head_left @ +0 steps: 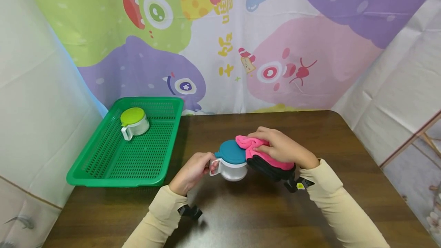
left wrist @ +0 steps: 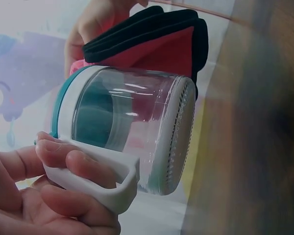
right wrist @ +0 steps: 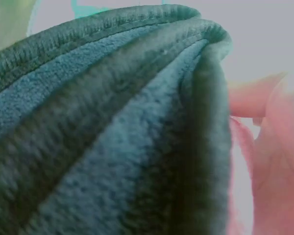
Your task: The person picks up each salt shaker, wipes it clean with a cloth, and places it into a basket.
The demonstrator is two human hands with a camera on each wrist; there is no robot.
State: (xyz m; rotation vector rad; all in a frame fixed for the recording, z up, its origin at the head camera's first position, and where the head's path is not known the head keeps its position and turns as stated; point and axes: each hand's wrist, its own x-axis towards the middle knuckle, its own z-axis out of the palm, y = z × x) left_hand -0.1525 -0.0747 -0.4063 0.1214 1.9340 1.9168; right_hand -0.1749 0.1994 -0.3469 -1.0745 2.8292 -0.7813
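A clear glass jar [left wrist: 142, 112] with a teal-blue lid [head_left: 232, 152] and a white handle [left wrist: 98, 178] is held up over the brown table. My left hand [head_left: 195, 170] grips that handle, its fingers hooked through the loop in the left wrist view. On the jar's other side, my right hand [head_left: 277, 146] holds a folded pink cloth [head_left: 256, 150] with black edging against the lid's right edge. Folds of the cloth [right wrist: 122, 132] fill most of the right wrist view, with the right fingers [right wrist: 250, 100] beside them and the jar mostly hidden.
A green plastic basket [head_left: 165, 163] stands on the table [head_left: 275, 217] at the left. In it sits a similar jar [head_left: 139, 127] with a lime-green lid [head_left: 132, 116] and a white handle. A cartoon-print curtain [head_left: 220, 87] hangs behind the table.
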